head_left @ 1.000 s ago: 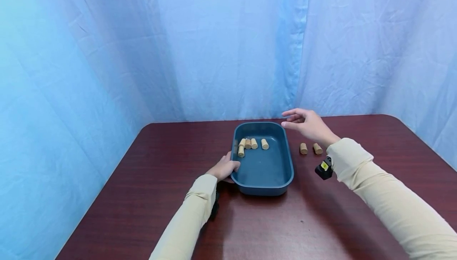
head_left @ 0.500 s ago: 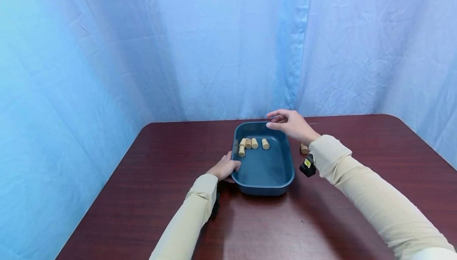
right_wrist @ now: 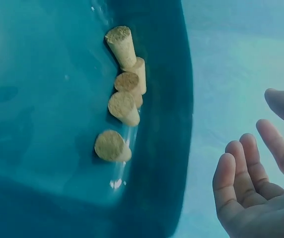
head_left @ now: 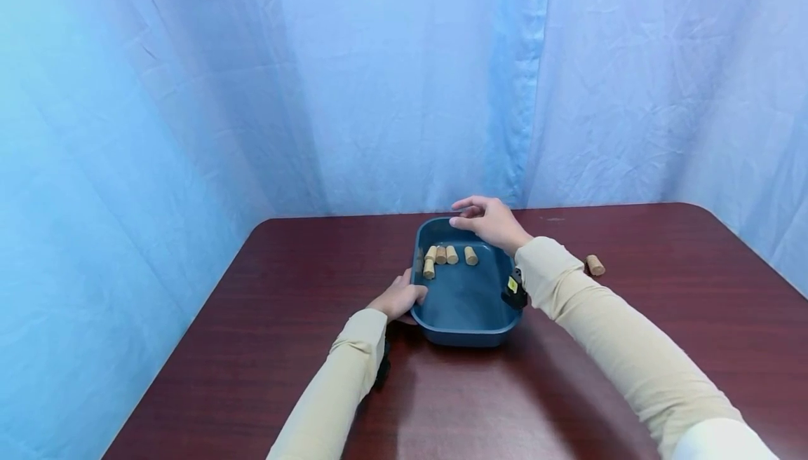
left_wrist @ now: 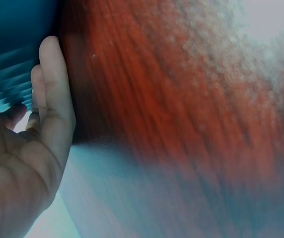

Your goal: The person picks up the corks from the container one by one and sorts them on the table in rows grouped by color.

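Note:
A dark blue plastic bin (head_left: pixel 463 306) with rounded corners is at the middle of the table in the head view. My left hand (head_left: pixel 400 296) grips its left wall, thumb over the rim and the other fingers outside; in the left wrist view the left hand (left_wrist: pixel 42 134) lies along the bin's ribbed outside. Several tapered corks (right_wrist: pixel 122 106) lie inside, bunched along one wall, with one cork (head_left: pixel 470 256) slightly apart. Over the bin's far right rim, my right hand (head_left: pixel 489 223) hovers with fingers spread loosely and nothing between them.
On the dark red wood table (head_left: pixel 303 292), a loose cork (head_left: pixel 595 265) lies to the right of the bin, beside the right sleeve (head_left: pixel 593 313), which covers part of that area. Light blue curtains (head_left: pixel 404 81) hang behind the table and at both sides.
My right hand has moved left, from beside the bin to above its far end. The right sleeve now covers two table corks and uncovers another. My left hand keeps its grip.

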The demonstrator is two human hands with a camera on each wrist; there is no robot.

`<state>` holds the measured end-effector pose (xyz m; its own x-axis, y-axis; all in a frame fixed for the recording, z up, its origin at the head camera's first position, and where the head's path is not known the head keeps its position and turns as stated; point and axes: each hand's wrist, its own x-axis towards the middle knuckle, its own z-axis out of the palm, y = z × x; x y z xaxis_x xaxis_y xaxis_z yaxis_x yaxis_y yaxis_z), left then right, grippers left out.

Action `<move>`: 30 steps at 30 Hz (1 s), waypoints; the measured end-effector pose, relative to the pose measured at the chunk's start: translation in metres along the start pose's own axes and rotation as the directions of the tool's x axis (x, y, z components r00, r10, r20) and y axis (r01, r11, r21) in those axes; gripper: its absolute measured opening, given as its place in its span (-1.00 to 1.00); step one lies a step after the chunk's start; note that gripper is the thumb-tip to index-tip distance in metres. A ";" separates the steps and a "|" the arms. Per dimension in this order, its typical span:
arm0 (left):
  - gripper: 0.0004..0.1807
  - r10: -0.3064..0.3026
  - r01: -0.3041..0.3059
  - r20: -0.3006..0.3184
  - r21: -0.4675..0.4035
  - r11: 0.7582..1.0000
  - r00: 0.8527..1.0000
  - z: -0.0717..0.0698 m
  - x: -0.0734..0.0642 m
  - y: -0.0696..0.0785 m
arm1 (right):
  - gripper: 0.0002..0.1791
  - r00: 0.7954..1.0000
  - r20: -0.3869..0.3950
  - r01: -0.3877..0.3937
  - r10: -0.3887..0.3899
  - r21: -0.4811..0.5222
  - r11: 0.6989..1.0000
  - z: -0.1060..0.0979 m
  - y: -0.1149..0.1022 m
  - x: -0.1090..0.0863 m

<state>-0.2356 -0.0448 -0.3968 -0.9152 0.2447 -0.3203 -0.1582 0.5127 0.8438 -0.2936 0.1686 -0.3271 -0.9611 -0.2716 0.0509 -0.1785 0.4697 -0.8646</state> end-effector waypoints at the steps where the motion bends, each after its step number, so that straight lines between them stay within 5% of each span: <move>1: -0.04 0.000 0.000 -0.001 -0.001 1.000 1.000 0.000 0.000 0.000 | -0.54 1.000 0.001 -0.006 0.006 0.007 1.000 0.002 0.000 0.001; 30: -0.11 0.033 -0.033 -0.006 0.006 0.999 0.999 -0.002 0.001 0.001 | -0.51 0.978 -0.002 -0.207 0.208 -0.098 0.973 0.043 0.029 0.027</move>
<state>-0.2379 -0.0456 -0.3954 -0.9222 0.2563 -0.2895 -0.1258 0.5092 0.8514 -0.3156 0.1385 -0.3721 -0.9777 -0.1663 -0.1286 0.0043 0.5956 -0.8033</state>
